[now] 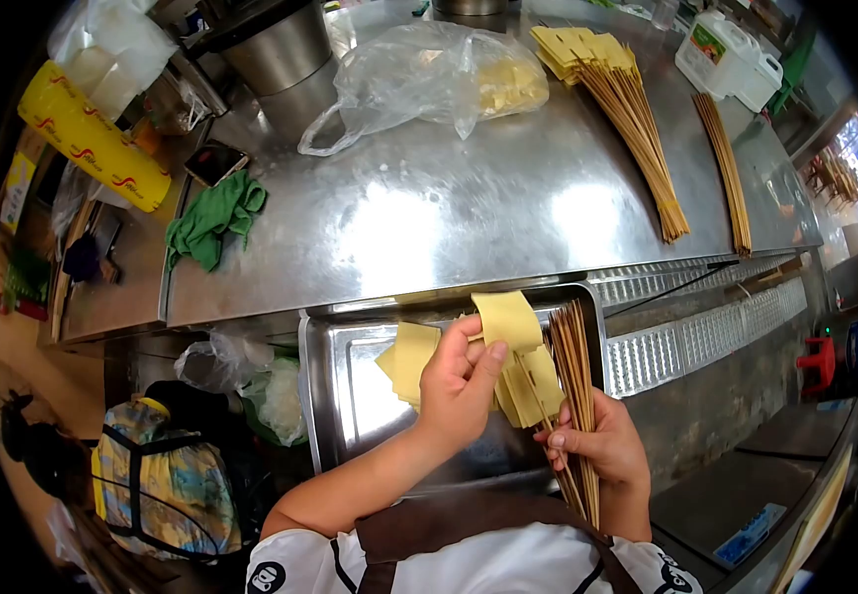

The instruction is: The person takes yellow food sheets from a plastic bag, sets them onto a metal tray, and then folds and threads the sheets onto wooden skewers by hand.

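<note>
My left hand (461,381) pinches a yellow tofu sheet (508,319) between thumb and fingers, above a metal tray (312,396). Just below it, more yellow sheets (528,386) are threaded on a skewer. My right hand (602,441) is closed around a bundle of thin wooden skewers (572,361), which point up and away from me. The lower end of the threaded skewer also runs to the right fingers. To the left of my left hand, a small pile of loose yellow sheets (414,356) lies in the tray.
On the steel table (290,228) are a clear plastic bag (399,74) with yellow pieces, a bundle of filled skewers (627,119), bare skewers (724,173), white jugs (716,49), a green cloth (216,218) and a phone (216,161). A patterned backpack (167,475) sits lower left.
</note>
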A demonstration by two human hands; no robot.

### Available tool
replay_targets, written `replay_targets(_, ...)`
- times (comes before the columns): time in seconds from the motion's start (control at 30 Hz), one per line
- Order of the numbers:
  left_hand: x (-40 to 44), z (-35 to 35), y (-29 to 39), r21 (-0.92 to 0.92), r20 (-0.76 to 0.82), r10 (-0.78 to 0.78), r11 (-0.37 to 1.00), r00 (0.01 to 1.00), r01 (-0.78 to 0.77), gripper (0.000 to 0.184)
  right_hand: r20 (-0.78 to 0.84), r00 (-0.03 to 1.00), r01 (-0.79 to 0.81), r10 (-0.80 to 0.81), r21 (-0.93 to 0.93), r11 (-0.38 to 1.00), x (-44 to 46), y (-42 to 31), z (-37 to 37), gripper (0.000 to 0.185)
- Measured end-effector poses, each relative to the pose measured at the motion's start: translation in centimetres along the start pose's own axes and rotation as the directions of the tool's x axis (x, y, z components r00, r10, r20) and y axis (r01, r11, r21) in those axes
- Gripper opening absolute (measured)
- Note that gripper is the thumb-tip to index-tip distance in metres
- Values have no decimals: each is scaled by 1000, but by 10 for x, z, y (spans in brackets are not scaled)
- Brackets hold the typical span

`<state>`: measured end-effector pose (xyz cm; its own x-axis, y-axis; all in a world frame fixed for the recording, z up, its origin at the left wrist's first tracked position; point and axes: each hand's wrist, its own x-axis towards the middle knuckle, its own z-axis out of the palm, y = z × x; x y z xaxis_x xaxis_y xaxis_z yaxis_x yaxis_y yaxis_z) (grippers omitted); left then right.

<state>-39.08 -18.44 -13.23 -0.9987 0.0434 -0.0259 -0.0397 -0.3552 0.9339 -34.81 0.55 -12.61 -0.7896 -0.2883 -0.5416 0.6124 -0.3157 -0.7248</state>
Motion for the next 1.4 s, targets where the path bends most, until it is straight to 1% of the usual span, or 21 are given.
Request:
replay_targets(0.07, -1, 3, -3, 28, -22, 134, 991, 991, -133, 34, -2, 1000, -1, 1, -7, 1000, 0, 0, 0, 27)
replay_targets(0.1, -1, 6, -3, 28, -22, 130, 991, 991, -129, 34, 0, 1000, 1, -1, -17, 1000, 0, 0, 1, 27)
replay_targets(0.17, 4, 13, -1, -134, -196, 101, 983, 975, -129, 38, -8, 1000, -5, 4, -22, 1000, 0, 0, 2, 27)
replay_targets(0.2, 7, 11, 2, -163, -186, 52, 983, 981, -83, 47, -13, 1000, -7, 6, -29, 1000, 0, 0, 3, 27)
replay_targets(0.23, 8, 8, 4, -164, -189, 51, 983, 981, -83, 47, -13, 1000, -9, 9, -30, 1000, 0, -1, 3, 27)
replay_targets(0.3, 9, 2, 6, -176, -95, -68, 983, 993, 51, 51, -27, 1000, -11, 11, -26, 1000, 0, -2, 5, 27)
replay_targets(0.33, 10, 2, 5, -170, -106, -122, 980, 987, 103, 45, -28, 1000, -14, 13, -26, 1000, 0, -2, 4, 27)
replay_targets(0.37, 10, 0, 4, -171, -108, -124, 980, 986, 105, 45, -5, 1000, -13, 13, -21, 1000, 0, -3, 3, 25)
replay_targets(0.43, 8, -5, -1, -135, -73, -241, 964, 968, 230, 33, 16, 1000, -16, 16, -16, 1000, 0, -3, 3, 24)
replay_targets(0.53, 0, 2, 1, -144, -88, -302, 947, 949, 288, 31, 16, 1000, -11, 11, 5, 1000, 0, -2, 3, 24)
replay_targets(0.67, -6, 3, 2, -155, -65, -291, 948, 954, 279, 32, 14, 1000, -5, 5, 7, 1000, 0, -2, 5, 25)
replay_targets(0.77, -6, 5, 6, -177, -94, -312, 940, 946, 292, 32, 10, 1000, -8, 8, 27, 1000, 0, -2, 6, 25)
replay_targets(0.87, -10, 5, 4, -117, -82, -304, 949, 949, 294, 33, 12, 1000, -14, 14, 30, 999, 0, -2, 6, 25)
replay_targets(0.97, -7, 3, -2, -139, -84, -240, 964, 967, 227, 32, 11, 1000, -15, 15, 20, 1000, 0, -2, 6, 25)
replay_targets(1.03, 0, 0, -1, -214, -147, -225, 958, 963, 191, 28, 7, 1000, -12, 12, 14, 1000, 1, 0, 7, 25)
replay_targets(1.17, 11, -7, 4, -188, -152, -134, 977, 979, 105, 25, -24, 1000, 7, -7, 6, 1000, 2, 2, 8, 25)
replay_targets(1.23, 12, -11, 5, -10, -130, -54, 999, 990, 53, 23, -28, 1000, -9, 9, 3, 1000, 2, 0, 8, 25)
replay_targets(1.27, 10, -9, 3, -10, -130, -53, 999, 990, 52, 23, -14, 1000, -20, 19, -9, 1000, 2, -1, 7, 25)
replay_targets(1.33, 3, -3, -3, 155, -178, 82, 986, 981, -55, 21, -2, 1000, -30, 30, -20, 999, 3, -1, 6, 24)
replay_targets(1.37, 0, -2, -5, 154, -177, 80, 987, 981, -53, 21, 5, 1000, -19, 19, -18, 1000, 2, -1, 6, 24)
replay_targets(1.4, -3, -2, -8, 219, -137, 155, 968, 978, -122, 21, 10, 1000, -8, 8, -15, 1000, 2, 0, 5, 24)
